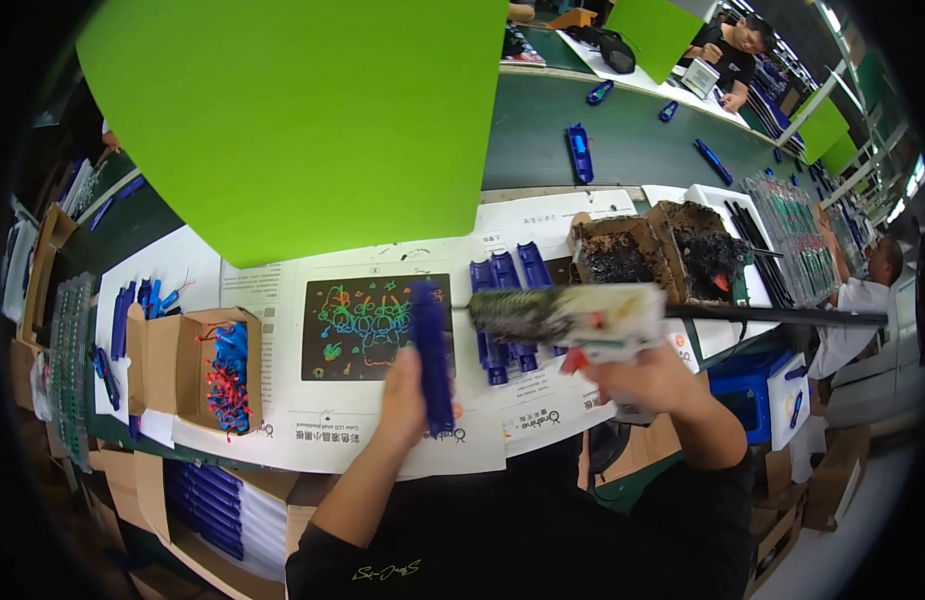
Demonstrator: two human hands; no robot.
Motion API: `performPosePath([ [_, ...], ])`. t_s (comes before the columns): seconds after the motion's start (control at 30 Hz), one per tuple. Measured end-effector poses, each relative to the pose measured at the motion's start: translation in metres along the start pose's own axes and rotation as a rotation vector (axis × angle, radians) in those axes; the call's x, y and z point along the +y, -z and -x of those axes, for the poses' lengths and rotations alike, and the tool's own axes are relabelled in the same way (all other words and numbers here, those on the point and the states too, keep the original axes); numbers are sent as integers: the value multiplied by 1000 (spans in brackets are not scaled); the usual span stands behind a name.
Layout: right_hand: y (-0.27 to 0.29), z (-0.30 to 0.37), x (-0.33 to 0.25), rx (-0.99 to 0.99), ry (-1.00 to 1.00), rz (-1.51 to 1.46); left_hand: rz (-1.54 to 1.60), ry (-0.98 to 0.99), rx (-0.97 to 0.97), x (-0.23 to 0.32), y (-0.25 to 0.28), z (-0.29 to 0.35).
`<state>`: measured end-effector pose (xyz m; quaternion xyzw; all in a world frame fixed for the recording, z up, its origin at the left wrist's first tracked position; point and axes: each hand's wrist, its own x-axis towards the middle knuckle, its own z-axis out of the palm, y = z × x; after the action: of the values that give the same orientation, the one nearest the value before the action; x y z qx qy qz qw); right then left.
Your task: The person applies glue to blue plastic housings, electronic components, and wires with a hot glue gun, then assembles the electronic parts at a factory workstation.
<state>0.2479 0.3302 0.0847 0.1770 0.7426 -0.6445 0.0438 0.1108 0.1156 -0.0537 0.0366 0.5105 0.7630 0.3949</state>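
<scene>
My left hand (404, 402) is closed around a long blue plastic shell (436, 370) and keeps it upright above the printed sheets. In my right hand (648, 378) is a white glue gun (615, 312) with a dirty, blackened front. Its thin nozzle points left at the shell's edge; I cannot tell whether they touch. A long black glue stick (773, 315) sticks out of the gun's back. Under and behind the gun, several more blue shells (499, 358) lie side by side, partly hidden by it.
At left, an open carton (195, 322) holds blue parts with red wires. Two blackened cardboard boxes (623, 222) stand at back right. A green partition (293, 120) rises ahead. Beyond runs a dark green belt (533, 125) with blue shells. A co-worker (728, 60) sits across it.
</scene>
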Motion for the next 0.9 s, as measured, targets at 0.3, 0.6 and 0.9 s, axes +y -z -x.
performPosePath([
  [0.3,85,23,83,596,-143,-348,245,-100,77,26,34,17],
  [0.6,116,-11,143,576,-309,-248,-11,34,8,3,21,20],
  [0.9,23,38,109,686,155,67,-119,175,-211,6,-4,42],
])
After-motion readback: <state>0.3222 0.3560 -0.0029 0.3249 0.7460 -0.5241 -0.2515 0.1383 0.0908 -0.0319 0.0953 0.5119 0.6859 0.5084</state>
